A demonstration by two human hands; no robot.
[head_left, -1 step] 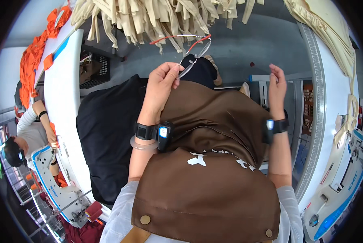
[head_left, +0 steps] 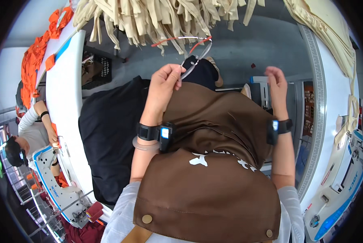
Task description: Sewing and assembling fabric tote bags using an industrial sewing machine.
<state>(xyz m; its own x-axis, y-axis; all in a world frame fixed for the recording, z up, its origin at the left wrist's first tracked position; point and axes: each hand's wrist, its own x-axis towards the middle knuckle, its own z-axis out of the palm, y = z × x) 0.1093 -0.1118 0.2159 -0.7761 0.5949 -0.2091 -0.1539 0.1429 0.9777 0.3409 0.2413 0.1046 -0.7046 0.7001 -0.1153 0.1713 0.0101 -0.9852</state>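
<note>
My left hand (head_left: 163,87) is raised in front of me, fingers shut on a thin-rimmed pair of glasses (head_left: 197,56) with red ends on its arms. My right hand (head_left: 276,87) is lifted at the same height, apart from the glasses, fingers loosely spread and holding nothing. Both wrists wear dark bands with small devices. A brown apron (head_left: 214,137) covers my front and lap below both hands. A black cloth (head_left: 108,133) lies to the left of my left forearm.
A long white table (head_left: 66,101) on the left carries orange fabric pieces (head_left: 33,60); another person (head_left: 31,133) sits there at a sewing machine. Beige fabric strips (head_left: 149,16) hang at the top. At right are a white table (head_left: 331,93) and a sewing machine (head_left: 339,186).
</note>
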